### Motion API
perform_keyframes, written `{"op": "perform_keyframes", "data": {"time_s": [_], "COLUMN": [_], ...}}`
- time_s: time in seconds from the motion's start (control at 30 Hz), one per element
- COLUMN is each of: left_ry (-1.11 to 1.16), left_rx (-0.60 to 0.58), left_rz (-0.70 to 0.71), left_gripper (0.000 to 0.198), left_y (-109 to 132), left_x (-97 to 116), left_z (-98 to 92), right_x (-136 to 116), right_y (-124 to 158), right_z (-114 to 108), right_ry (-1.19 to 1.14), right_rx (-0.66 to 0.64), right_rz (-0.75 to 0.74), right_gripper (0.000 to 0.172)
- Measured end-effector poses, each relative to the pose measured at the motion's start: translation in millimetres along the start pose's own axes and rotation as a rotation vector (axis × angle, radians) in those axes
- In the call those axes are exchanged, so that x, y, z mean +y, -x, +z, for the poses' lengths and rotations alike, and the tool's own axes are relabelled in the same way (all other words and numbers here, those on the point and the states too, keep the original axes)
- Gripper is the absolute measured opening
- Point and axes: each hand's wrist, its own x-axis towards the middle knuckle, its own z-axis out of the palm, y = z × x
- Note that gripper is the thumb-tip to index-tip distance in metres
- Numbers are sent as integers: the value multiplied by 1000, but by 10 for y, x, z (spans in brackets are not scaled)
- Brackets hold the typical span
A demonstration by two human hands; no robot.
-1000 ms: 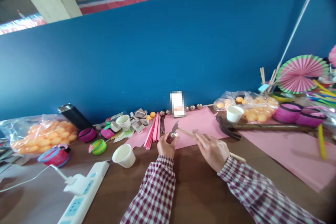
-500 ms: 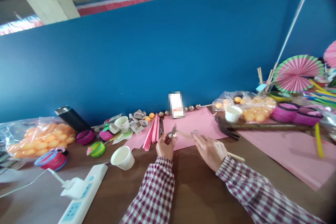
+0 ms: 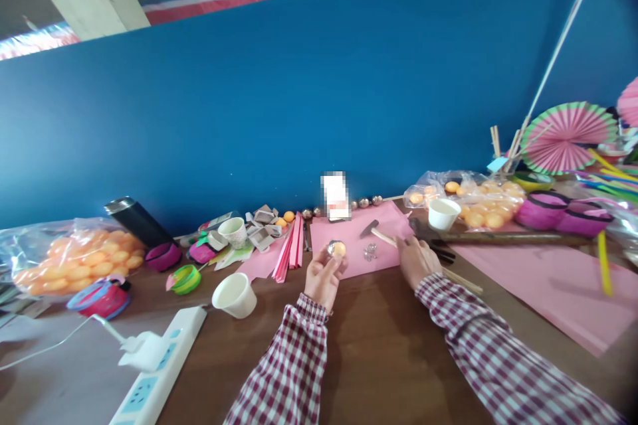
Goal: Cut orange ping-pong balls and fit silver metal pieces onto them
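My left hand [image 3: 321, 280] holds up a ball [image 3: 339, 249], partly orange and partly covered in shiny silver, above a pink sheet [image 3: 343, 270]. Its fingers and thumb are closed around the ball's lower side. To the right, my right hand [image 3: 419, 263] grips a small hammer [image 3: 383, 236] by its wooden handle, with the dark head pointing left over the sheet. Between the hands lies a little pile of shiny silver bits [image 3: 370, 252], too small to make out clearly. Several silver-covered balls [image 3: 363, 202] line the sheet's back edge.
White paper cups stand left [image 3: 234, 295] and right [image 3: 444, 214]. Bags of orange balls [image 3: 94, 259] lie at both sides. A power strip [image 3: 164, 362] is at front left. Folded pink paper strips [image 3: 295, 246] lie near the sheet. A blue partition [image 3: 279, 93] rises behind.
My right hand has drawn the hammer right, away from the ball, uncovering the pile of silver bits. My left hand has turned the ball so its orange side shows.
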Motion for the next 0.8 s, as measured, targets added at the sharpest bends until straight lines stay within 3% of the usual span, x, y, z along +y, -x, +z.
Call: {"op": "perform_keyframes", "data": {"time_s": [0.1,0.2,0.5,0.6,0.8], "left_ry": [95,149,101,87,26], "left_rx": [16,72,65,74,70], "left_rz": [-33,-96,-119,-147,-186], "left_gripper": [24,25,20,22,28], "left_y": [-7,-22,-2,-14,-34], "left_x": [13,9,22,4,-53], "left_z": [-21,-49,-9,-16,-38], "right_x": [7,25,69,6,-144], "right_y": [-14,-20,-37,-12,-2], "right_z": [17,21,20,-20,-69], "right_ry": [16,19,-1,-45,-326], "right_rx": [11,25,32,98,144], "right_rz": [-16,-46,-56,-55,-345], "right_gripper": [32,32,32,33,34]}}
